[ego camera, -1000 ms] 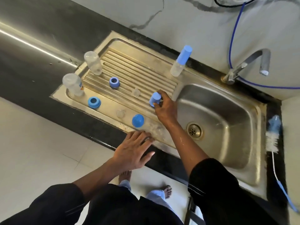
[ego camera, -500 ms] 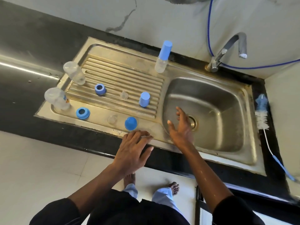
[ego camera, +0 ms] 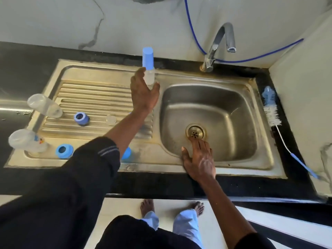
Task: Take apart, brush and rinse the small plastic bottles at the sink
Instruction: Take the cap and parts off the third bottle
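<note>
- My left hand (ego camera: 143, 94) has left the front edge and reached across the ribbed steel draining board (ego camera: 93, 90). Its thumb and fingers are spread either side of the clear plastic bottle with the tall blue cap (ego camera: 147, 56), not closed.
- That bottle stands on the back rim of the stainless steel sink (ego camera: 260, 159).
- My right hand (ego camera: 199, 159) lies flat on the basin's front edge with straight fingers, holding nothing.
- A rear clear uncapped bottle (ego camera: 45, 106) and a front clear uncapped bottle (ego camera: 27, 141) stand at the board's left end.
</note>
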